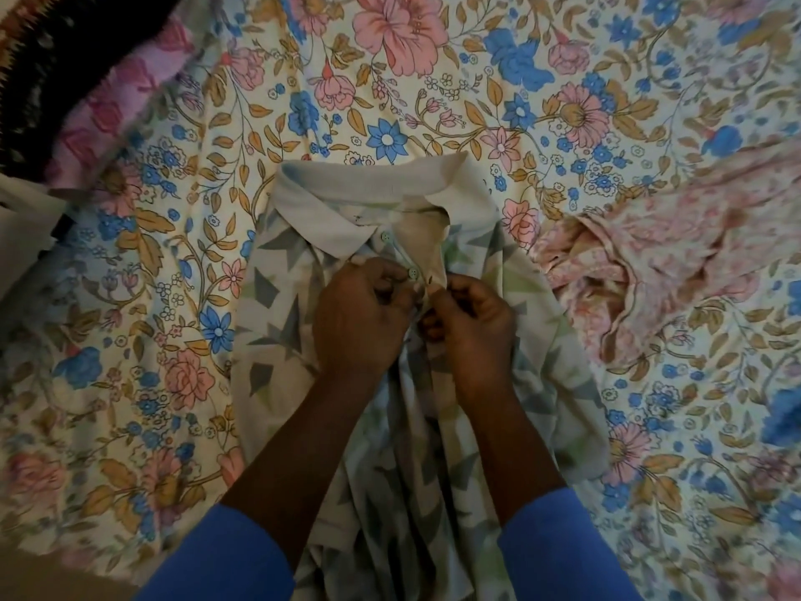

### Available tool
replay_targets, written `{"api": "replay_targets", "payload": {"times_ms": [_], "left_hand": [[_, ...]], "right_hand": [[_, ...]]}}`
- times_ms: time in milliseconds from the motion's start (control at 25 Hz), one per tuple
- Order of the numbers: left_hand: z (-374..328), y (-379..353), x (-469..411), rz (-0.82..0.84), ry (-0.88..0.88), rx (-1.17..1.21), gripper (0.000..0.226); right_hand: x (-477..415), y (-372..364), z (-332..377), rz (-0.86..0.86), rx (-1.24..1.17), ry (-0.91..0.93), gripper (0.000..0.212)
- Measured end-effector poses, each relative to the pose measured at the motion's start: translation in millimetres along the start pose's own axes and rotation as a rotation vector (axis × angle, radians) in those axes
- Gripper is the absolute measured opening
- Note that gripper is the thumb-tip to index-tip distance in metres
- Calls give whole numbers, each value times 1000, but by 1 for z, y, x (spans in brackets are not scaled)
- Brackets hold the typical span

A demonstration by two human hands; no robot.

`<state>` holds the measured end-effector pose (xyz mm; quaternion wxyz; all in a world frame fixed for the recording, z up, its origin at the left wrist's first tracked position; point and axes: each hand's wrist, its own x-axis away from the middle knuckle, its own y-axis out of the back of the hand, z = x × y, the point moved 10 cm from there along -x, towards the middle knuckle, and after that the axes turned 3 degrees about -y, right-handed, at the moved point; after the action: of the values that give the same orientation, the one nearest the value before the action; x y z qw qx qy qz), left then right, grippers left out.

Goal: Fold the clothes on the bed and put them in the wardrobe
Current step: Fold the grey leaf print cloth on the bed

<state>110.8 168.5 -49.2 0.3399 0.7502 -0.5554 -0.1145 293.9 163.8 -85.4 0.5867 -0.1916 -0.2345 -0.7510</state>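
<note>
Both hands, left hand (pixel 359 314) and right hand (pixel 470 325), pinch the button placket of a leaf-print polo shirt (pixel 299 297) lying collar-up on the floral bedsheet (pixel 433 101). Tugging could bunch the fabric, spoiling the fold.

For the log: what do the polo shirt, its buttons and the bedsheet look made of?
Polo shirt: soft matte knit, probably cotton or a blend; it drapes in loose folds. Buttons: likely plastic; small, pale and smooth. Bedsheet: thin printed fabric, apparently woven, matte and finely creased; fibre unclear.
</note>
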Motion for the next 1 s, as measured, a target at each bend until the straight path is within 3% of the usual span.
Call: {"api": "replay_targets", "payload": {"times_ms": [160, 240, 320, 600, 800, 1000], "left_hand": [[9, -7, -4, -3, 219, 3, 13], [17, -14, -6, 22, 271, 127, 13], [16, -20, -5, 94, 236, 213, 6], [-2, -22, -5, 146, 16, 17, 5], [-9, -15, 6, 7, 38, 30, 15], [4, -25, 4, 87, 121, 165, 32]], "right_hand": [[-3, -2, -2, 48, -42, -96, 6], [-3, -3, -1, 73, -59, -102, 7], [-3, -4, -1, 91, -82, -98, 11], [-6, -4, -4, 189, -145, -79, 15], [-7, 0, -5, 215, -135, -39, 24], [-5, -1, 2, 126, -69, 50, 11]]}}
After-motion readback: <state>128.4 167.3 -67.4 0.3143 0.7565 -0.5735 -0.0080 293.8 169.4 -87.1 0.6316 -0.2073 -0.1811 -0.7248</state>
